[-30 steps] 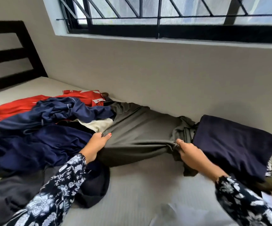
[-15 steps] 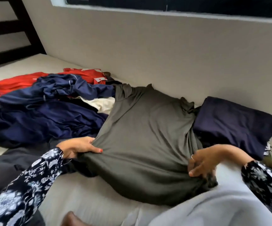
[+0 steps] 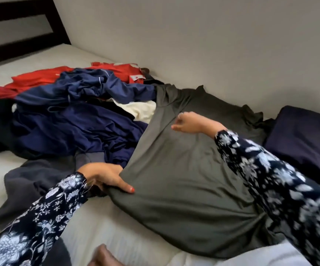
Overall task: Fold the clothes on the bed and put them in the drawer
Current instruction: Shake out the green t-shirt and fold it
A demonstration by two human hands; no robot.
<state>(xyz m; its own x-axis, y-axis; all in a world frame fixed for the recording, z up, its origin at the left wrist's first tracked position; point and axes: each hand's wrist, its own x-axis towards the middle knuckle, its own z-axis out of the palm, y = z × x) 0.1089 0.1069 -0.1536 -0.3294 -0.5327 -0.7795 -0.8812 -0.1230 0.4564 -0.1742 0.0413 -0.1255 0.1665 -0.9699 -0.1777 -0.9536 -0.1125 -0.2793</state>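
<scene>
A pale mattress against a grey wall carries the laundry. Your left hand grips the near-left edge of the olive-green garment, spread at the frame's centre. Your right hand hovers over its upper part, fingers loosely curled, holding nothing. A heap of navy clothes over a red one lies at ten o'clock; a folded dark navy piece sits at three o'clock.

Soft daylight, motion blur, wide-angle distortion
</scene>
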